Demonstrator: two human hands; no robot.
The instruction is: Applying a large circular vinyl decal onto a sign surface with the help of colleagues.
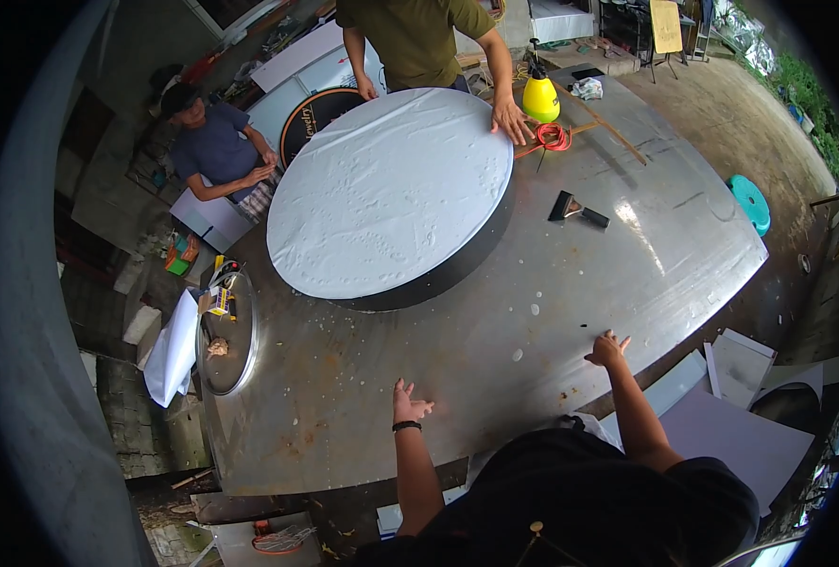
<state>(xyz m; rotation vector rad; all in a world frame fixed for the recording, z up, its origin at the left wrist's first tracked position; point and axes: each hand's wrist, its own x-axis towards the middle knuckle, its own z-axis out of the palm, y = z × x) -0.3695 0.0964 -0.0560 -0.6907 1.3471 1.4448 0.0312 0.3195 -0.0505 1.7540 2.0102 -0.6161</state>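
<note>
My left hand is held over the near part of the metal table, its fingers apart and nothing in them. To the right, my right hand is near the table's front edge, also empty with fingers spread. I cannot tell whether either hand touches the metal. Farther off lies a large round panel with a wrinkled, bubbled white top and a black side. Beyond my right hand rests a squeegee with a dark blade and black handle. A person in an olive shirt lays one hand on the panel's far right rim.
A yellow pump sprayer and a coil of red cable stand beside the panel. At the left is a metal ring with small tools. Another person sits at the far left. A teal stool is off the right edge.
</note>
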